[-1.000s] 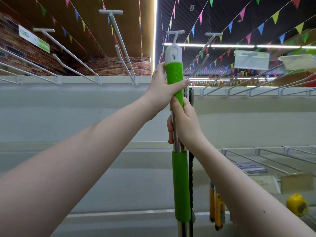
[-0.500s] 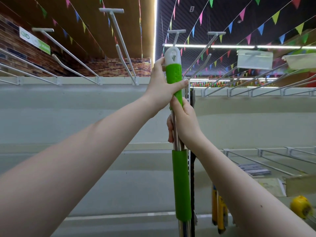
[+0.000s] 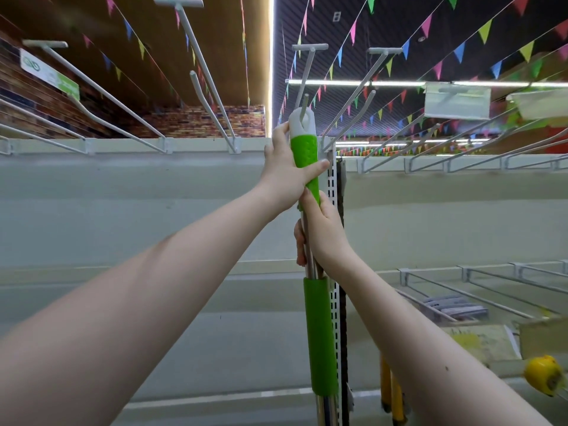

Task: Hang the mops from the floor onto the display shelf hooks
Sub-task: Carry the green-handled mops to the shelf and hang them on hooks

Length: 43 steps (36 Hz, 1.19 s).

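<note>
Left wall: a green-and-white rectangular sign (image 3: 49, 76) is fixed to the brick wall at the far left.
Left hooks: the long white wire display hooks (image 3: 212, 84) project toward you from the top rail of the pale grey display shelf (image 3: 123, 186).
Left grip: your left grip (image 3: 284, 170) is clenched round the upper green textured section of the handle. The thumb lies across its front, just below the white cap.
Task item: the steel-shafted mop with green plastic sleeves (image 3: 319, 333) stands upright, raised in front of the shelf. Its head is out of frame below.
Cap and hook: the white plastic end cap (image 3: 299, 127) sits at the tip of the centre white wire hook (image 3: 305, 101). The tip lies over the cap's hanging slot. You cannot tell whether it has passed fully through.
Right grip: your right grip (image 3: 325, 238) is clenched round the bare steel shaft. It sits directly beneath your left grip, touching it, and above the lower green sleeve.
Upright: the perforated white metal upright (image 3: 332, 192) runs just behind the mop.
Low centre-right: the yellow-handled tools (image 3: 392, 392) hang near the upright.
Upper right: a clear plastic label holder (image 3: 456, 101) is mounted on a hook.
Far right: a round yellow object (image 3: 544, 376), blurred, sits at the frame edge.
Overhead: strings of coloured triangular bunting (image 3: 485, 29) cross the ceiling.
</note>
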Each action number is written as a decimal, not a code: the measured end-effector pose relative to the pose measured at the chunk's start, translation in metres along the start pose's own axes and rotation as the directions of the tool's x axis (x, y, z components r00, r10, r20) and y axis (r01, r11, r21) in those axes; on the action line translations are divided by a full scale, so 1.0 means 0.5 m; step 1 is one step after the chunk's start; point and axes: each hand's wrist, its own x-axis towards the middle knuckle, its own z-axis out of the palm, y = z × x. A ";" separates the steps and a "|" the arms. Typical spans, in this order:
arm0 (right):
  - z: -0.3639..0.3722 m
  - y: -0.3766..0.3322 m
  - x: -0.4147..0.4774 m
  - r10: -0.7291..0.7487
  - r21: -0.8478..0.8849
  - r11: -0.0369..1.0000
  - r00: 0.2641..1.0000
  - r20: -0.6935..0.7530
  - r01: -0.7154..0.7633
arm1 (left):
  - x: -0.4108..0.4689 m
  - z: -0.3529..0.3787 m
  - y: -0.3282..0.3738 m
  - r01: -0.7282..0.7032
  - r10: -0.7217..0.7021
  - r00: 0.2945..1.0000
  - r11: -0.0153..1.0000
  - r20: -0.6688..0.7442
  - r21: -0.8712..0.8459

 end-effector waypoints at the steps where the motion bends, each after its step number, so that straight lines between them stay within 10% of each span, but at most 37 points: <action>1: 0.000 0.005 0.001 0.006 0.001 1.000 1.000 -0.003 -0.006 | -0.002 0.002 -0.005 0.010 -0.010 1.000 1.000 0.014 -0.009; 43: 0.022 0.207 0.205 0.129 -0.013 0.991 0.988 -0.085 -0.130 | 0.093 0.098 -0.243 0.269 -0.276 0.960 0.953 -0.039 -0.141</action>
